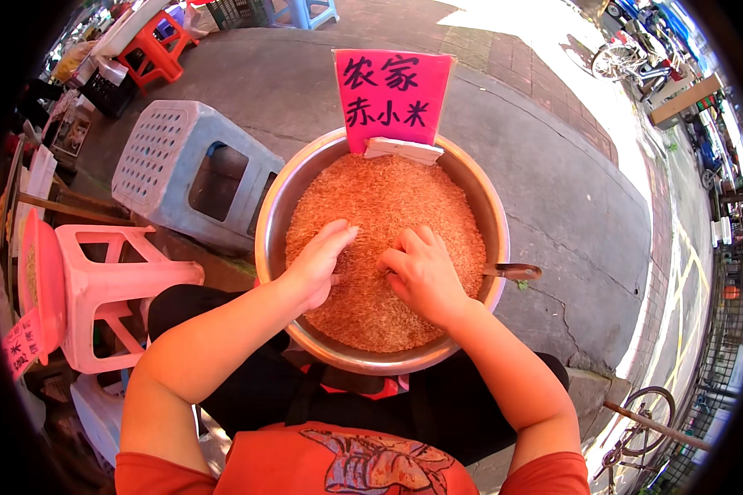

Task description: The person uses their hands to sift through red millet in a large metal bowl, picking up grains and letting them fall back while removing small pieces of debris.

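Observation:
A wide metal basin (497, 206) full of reddish-brown rice-like grain (384, 194) stands in front of me, close to my knees. Over the left half of the grain is my left hand (315, 262), its fingers stretched forward and the thumb apart, holding nothing I can see. To its right, my right hand (425, 272) has its fingers curled and pinched together just above the grain; whatever lies between the fingertips is too small to make out. A brown handle (516, 271) sticks out over the basin's right rim. At the far rim, a bright pink sign (396, 99) stands upright behind a whitish block (404, 150).
Left of the basin is a blue-grey plastic stool (155, 157), with a pink stool (161, 278) nearer me. A red basin (51, 285) sits beside that at the far left. A red-orange stool (158, 54) stands further back. Grey pavement (565, 214) stretches to the right, toward bicycles.

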{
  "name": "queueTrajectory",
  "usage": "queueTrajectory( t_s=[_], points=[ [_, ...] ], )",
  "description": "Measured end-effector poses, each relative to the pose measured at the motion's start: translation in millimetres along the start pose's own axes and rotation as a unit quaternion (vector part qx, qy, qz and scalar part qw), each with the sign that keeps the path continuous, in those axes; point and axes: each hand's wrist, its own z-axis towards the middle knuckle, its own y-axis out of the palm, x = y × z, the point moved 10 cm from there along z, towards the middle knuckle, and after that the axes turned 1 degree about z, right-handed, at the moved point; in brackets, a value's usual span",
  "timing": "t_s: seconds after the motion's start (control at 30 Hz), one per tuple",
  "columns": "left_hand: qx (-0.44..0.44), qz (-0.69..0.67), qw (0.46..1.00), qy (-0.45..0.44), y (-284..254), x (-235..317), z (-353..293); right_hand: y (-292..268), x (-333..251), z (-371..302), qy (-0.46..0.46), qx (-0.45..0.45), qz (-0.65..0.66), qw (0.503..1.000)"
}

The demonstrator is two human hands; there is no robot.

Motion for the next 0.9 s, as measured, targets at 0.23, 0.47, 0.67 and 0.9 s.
queueTrajectory(
  t_s=[0.23, 0.47, 0.67, 0.9],
  points=[
    [0.008, 0.025, 1.000, -0.007, -0.8, 0.6, -1.7, 9.4, 3.5, -1.4, -0.014, -0.021, -0.038, 0.999],
    [0.002, 0.037, 0.999, -0.002, -1.7, 1.0, -0.1, -7.8, 14.8, 2.4, 0.009, 0.024, 0.063, 0.998],
    [0.018, 0.041, 0.999, -0.008, -3.3, 1.0, -0.1, -13.3, 43.3, -2.2, 0.116, 0.072, 0.151, 0.979],
    [0.002, 0.034, 0.999, -0.003, -6.9, -2.0, 3.0, -32.4, 83.6, -11.1, 0.245, 0.144, 0.422, 0.861]
  ],
)
